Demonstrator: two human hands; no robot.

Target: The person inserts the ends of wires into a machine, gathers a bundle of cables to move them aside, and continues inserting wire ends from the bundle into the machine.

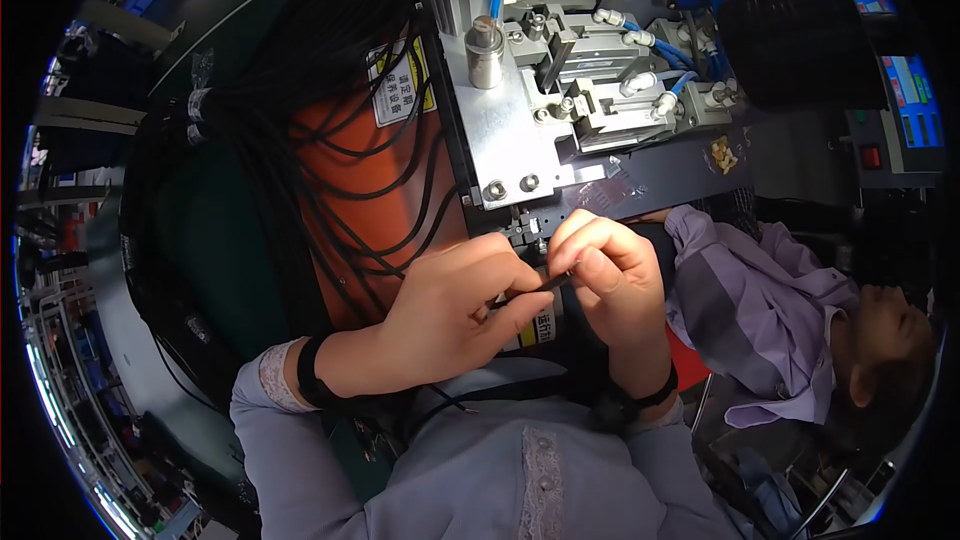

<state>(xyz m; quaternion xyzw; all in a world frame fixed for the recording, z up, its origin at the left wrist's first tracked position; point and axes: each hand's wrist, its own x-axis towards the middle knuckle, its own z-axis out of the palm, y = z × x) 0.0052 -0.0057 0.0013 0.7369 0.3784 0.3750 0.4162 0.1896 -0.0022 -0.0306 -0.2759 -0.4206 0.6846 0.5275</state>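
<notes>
Cable end: a thin black cable [530,290] lies pinched between both hands, just below the small black clamp block [522,232] at the lower edge of the metal machine plate [500,130].
Left hand: the left hand [450,310] has a narrow grip, its thumb and forefinger closed on the cable, its knuckles toward the orange panel [390,190].
Right hand: the right hand [610,270] has a narrow grip too, its fingertips closed on the same cable close to the block.
Done so far: the cable is picked out and its end brought up near the block; I judge this an early stage.
Left to do: the end does not look seated in the block; whether its tip touches the block I cannot tell, as the fingers hide it.
Waiting stock: a thick bundle of black cables [300,110] hangs over the orange panel at the left, so much seems unworked.
Edges: the plate's lower rim and its two bolts [510,185] sit just above the fingertips; the steel cylinder [485,50] and blue air hoses [650,40] stand higher up, well apart.
Open room: tight above and to the left, where loose cable loops crowd the left hand.
Right side: another person in a lilac shirt [750,310] is near the right wrist, narrowing the room there.
Below: the wearer's own chest leaves only a little room to draw back.
</notes>
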